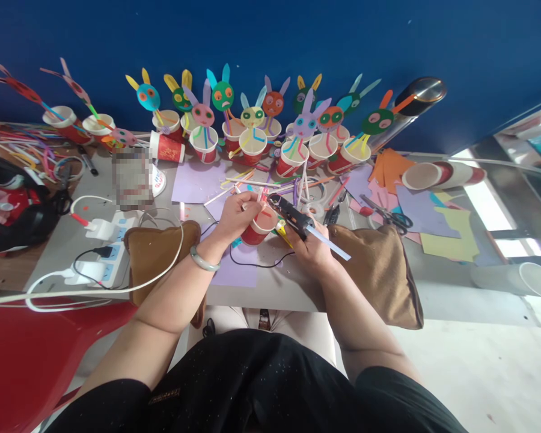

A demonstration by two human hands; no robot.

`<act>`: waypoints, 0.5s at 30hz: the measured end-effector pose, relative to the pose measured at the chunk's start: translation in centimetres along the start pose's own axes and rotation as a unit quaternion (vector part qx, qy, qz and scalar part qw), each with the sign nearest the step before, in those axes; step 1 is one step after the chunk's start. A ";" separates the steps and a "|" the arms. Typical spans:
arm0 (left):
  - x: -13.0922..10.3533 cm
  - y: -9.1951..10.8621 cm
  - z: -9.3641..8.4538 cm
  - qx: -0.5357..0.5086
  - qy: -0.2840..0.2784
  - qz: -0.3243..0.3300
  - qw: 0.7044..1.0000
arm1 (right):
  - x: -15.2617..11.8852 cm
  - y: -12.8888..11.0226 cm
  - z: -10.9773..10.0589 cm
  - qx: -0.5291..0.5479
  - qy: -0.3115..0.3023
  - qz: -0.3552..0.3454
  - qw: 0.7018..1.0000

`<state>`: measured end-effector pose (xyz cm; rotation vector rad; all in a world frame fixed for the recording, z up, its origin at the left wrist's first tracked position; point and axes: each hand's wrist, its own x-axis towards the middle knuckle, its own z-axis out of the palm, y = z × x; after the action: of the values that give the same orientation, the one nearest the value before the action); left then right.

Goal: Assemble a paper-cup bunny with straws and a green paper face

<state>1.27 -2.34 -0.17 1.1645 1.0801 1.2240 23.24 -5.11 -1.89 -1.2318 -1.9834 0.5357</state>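
Observation:
My right hand (313, 245) is wrapped round a black hot glue gun (293, 215), with a pale glue stick (331, 242) jutting from its rear. The gun's nozzle points left, close to my left hand (242, 211). Those left fingers are closed in a pinch on a small pink and red piece (264, 195), partly hidden by the fingertips. Just below it stands a red paper cup (253, 236). A yellow tube-like item (283, 231) shows beside the right fingers; I cannot tell whether they touch it.
Several paper cups with rabbit-faced figures (253, 117) line the blue wall. Scissors (390, 216) and coloured paper (446, 234) lie right. A power strip (115, 252) with looping cables is left. Brown cushions (374, 264) flank my forearms. Straws (246, 182) are scattered ahead.

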 end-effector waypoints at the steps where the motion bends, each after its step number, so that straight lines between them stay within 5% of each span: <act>1: 0.0 0.0 0.0 0.000 0.005 0.003 1.000 | 0.0 0.0 0.0 0.000 -0.005 0.001 1.000; 15: 0.2 -0.3 -0.1 0.015 0.009 0.017 1.000 | -0.1 0.1 0.0 -0.028 -0.006 -0.026 0.999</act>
<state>1.21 -2.16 -0.51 1.2004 1.0985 1.2500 23.35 -5.17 -2.05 -1.2088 -2.0473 0.4661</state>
